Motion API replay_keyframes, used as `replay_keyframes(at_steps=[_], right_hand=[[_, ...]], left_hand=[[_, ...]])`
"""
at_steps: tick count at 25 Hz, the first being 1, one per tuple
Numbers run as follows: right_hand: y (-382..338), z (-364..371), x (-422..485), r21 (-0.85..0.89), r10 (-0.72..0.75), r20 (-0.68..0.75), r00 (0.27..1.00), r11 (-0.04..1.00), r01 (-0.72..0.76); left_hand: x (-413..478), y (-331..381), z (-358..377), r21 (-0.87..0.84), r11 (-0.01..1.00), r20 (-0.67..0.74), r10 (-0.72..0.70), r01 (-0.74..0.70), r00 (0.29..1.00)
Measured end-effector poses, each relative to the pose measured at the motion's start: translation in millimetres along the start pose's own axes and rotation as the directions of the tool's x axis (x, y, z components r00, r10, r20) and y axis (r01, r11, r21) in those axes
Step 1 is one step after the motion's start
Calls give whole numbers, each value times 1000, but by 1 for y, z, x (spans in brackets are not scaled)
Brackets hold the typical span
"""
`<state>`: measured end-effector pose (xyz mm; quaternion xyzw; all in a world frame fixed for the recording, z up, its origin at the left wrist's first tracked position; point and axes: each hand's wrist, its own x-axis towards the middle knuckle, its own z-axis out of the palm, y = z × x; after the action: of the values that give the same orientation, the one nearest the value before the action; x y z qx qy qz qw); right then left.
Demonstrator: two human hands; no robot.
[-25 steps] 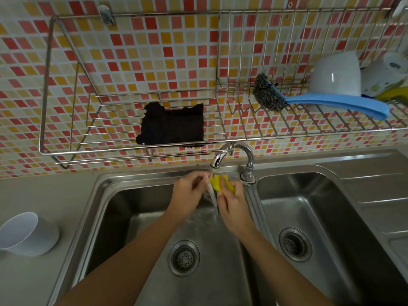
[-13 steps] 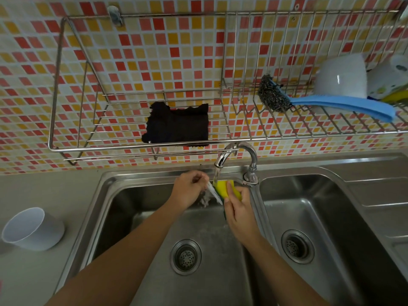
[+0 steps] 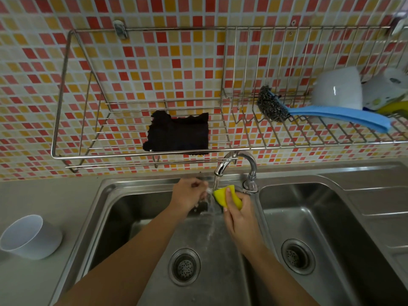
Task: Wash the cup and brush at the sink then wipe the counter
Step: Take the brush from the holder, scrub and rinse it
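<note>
Head view only. Water runs from curved chrome faucet into left basin of stainless double sink. Right hand, just below & right of faucet spout, fingers curled tight around yellow sponge, sponge edge touching the stream. Left hand, just left of stream, fingers bunched loosely under the water; something small & pale at fingertips, can't tell what, can't tell if gripped. White plastic cup upright on grey counter, well left of faucet, apart from sink. Wire dish rack on mosaic tile wall above faucet: black cloth lies on it right over faucet; up & right of faucet, steel-wool brush w/ blue handle lies on rack, beside upturned white bowl
</note>
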<state>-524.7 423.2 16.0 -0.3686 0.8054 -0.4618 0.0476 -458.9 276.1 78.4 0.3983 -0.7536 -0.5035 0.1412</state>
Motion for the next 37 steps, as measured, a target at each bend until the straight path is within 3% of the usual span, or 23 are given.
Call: replay_keyframes(at_steps=[4, 7, 9, 11, 16, 19, 23, 26, 28, 30, 34, 37], right_hand=[[-13, -5, 8, 21, 50, -141, 989, 999, -48], [-19, -3, 7, -134, -25, -119, 993, 991, 9], [-15, 2, 8, -185, -31, -139, 990, 983, 4], [-14, 5, 7, -215, -38, -179, 983, 977, -1], [-13, 14, 2, -183, 12, -187, 982, 982, -47], [-8, 19, -1, -180, 36, -30, 999, 983, -41], [-18, 16, 5, -129, 43, -35, 998, 990, -48], [-11, 11, 10, -7, 188, 61, 980, 982, -188], [6, 4, 17, -148, 230, 104, 968, 966, -214], [24, -5, 27, -308, 245, 177, 953, 934, -183], [40, -16, 50, -486, 225, 394, 891, 874, -6], [45, -23, 58, -488, 234, 347, 908, 872, -38]], left_hand=[[-6, 5, 5, -180, 961, 63, -204, 212, 977], [-7, 15, 4, -442, 797, 133, -395, 412, 909], [-10, 19, 6, -529, 698, 187, -458, 482, 869], [-10, 20, 7, -575, 649, 212, -472, 499, 856], [-11, 21, 8, -581, 641, 218, -471, 501, 855], [-11, 23, 11, -588, 631, 240, -462, 506, 854], [-13, 26, 13, -542, 681, 235, -440, 492, 867], [-10, 18, 11, -366, 825, 145, -407, 431, 902], [-8, 10, 5, -179, 922, 42, -341, 343, 939], [-11, 6, -3, -98, 954, 15, -283, 283, 959], [-12, 1, -9, -103, 966, 22, -237, 238, 971], [-12, 1, -7, -114, 969, 23, -219, 221, 975]])
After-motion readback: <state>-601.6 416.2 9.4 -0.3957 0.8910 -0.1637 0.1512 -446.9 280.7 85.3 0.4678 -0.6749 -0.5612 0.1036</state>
